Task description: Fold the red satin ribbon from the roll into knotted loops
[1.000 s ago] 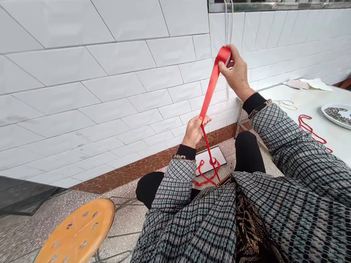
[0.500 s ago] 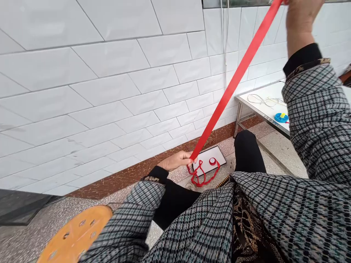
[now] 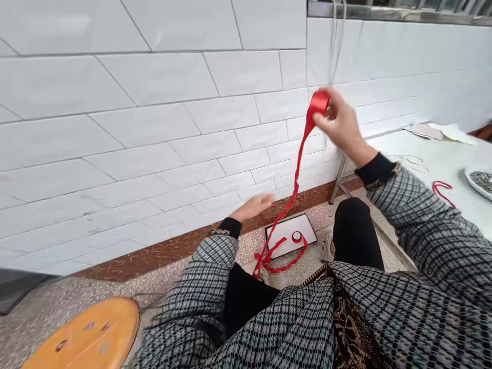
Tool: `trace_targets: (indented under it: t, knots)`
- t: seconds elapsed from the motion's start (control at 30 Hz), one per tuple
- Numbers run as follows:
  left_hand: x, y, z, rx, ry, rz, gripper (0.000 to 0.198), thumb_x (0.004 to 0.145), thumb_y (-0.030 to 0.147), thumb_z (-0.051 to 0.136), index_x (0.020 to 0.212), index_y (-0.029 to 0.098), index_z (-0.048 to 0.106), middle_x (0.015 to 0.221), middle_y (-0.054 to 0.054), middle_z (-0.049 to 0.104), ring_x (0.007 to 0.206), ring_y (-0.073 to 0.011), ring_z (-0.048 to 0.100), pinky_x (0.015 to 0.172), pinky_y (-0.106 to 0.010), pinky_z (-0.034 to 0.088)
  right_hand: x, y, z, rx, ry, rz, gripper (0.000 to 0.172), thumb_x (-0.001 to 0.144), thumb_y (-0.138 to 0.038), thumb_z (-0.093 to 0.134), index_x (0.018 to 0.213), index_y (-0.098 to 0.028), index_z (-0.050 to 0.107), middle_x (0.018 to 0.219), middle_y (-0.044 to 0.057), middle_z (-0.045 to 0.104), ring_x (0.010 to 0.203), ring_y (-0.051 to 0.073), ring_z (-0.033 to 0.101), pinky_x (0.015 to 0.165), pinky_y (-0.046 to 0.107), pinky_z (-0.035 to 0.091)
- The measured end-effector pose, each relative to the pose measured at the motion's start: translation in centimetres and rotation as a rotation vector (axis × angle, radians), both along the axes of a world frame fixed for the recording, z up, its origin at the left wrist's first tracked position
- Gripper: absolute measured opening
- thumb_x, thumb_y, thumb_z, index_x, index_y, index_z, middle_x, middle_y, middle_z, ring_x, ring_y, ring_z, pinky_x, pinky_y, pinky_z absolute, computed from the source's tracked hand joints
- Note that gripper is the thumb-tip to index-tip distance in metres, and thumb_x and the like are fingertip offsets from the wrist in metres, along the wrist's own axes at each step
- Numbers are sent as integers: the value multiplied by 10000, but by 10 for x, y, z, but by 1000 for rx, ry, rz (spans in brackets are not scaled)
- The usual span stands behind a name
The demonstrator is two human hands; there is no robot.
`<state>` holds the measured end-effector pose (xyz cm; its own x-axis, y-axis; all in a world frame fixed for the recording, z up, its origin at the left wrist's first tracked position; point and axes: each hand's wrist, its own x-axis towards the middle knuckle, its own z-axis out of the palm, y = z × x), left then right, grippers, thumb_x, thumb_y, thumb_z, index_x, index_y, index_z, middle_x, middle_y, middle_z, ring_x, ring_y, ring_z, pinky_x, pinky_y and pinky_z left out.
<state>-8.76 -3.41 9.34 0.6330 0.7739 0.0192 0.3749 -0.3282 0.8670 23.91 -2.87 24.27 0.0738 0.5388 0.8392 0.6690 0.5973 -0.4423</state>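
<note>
A long red ribbon (image 3: 294, 192) hangs from my right hand (image 3: 340, 123), whose thumb and fingers pinch its upper end in a wide loop. The ribbon runs down, twisted, to a loose heap near the floor. My left hand (image 3: 254, 206) is to the left of the hanging ribbon, apart from it, fingers stretched out and slightly blurred, with nothing in it. Below, the ribbon's spool (image 3: 296, 236) lies on a white tray-like panel (image 3: 286, 225) with a dark edge, and a strand of ribbon trails from it.
White wall tiles (image 3: 161, 123) rise close in front. At right is a white table (image 3: 434, 169) with a plate (image 3: 478, 187), a red cord (image 3: 442, 189), papers (image 3: 442, 132) and thin string. An orange round stool (image 3: 82, 335) stands at lower left.
My right hand has come down and left with the ribbon's end. My left hand has let go of the ribbon, which now hangs slack and twisted instead of taut.
</note>
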Motion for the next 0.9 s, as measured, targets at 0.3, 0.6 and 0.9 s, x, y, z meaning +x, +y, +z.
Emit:
trace_targets:
  t: [0.3, 0.6, 0.9]
  knots:
    - [84, 32, -20, 107, -739, 543, 399, 870, 525, 843, 1081, 244, 653, 1118, -77, 746, 1057, -211, 711, 1029, -366, 550, -98, 45, -151, -395, 356, 200, 621, 814, -467, 734, 1388, -247, 646, 1312, 125, 808, 898, 276, 774, 909, 521, 669]
    - [78, 59, -82, 169, -480, 679, 97, 897, 156, 789, 939, 213, 724, 1016, -36, 682, 960, -177, 653, 919, -318, 532, -92, 77, -219, -591, 446, 143, 630, 823, -504, 745, 1383, -238, 634, 1180, 88, 803, 940, 250, 755, 989, 483, 643]
    - [89, 66, -88, 254, -330, 619, 247, 795, 13, 815, 779, 215, 673, 787, 26, 552, 768, -156, 522, 779, -295, 465, -75, 78, -236, -742, 384, 91, 569, 919, -453, 717, 1424, -215, 605, 1105, 75, 749, 951, 258, 751, 1033, 520, 635]
